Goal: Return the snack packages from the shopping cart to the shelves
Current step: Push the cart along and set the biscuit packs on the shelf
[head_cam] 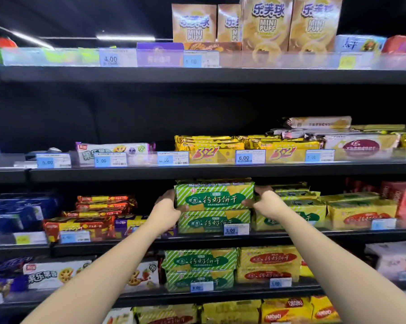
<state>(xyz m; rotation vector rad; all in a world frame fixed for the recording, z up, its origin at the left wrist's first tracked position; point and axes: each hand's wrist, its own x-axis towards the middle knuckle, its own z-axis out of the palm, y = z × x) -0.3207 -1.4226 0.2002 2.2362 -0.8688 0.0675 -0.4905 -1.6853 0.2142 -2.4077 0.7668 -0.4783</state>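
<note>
On the black metal shelf [337,236] we hold a green-and-white striped plastic biscuit package [214,197].
It sits atop an identical package [213,222]; our left hand [165,211] and right hand [266,204] grip its ends, fingers curled behind, thumbs in front.

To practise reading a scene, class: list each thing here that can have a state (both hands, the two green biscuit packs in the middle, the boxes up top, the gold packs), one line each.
Lower green pack: lying flat, price tag in front.
Top green pack: flat on it, held at both ends.
Left hand: grips its left end.
Right hand: grips its right end.
Mini Puff boxes: upright.
3+2 packs: stacked flat.
</note>
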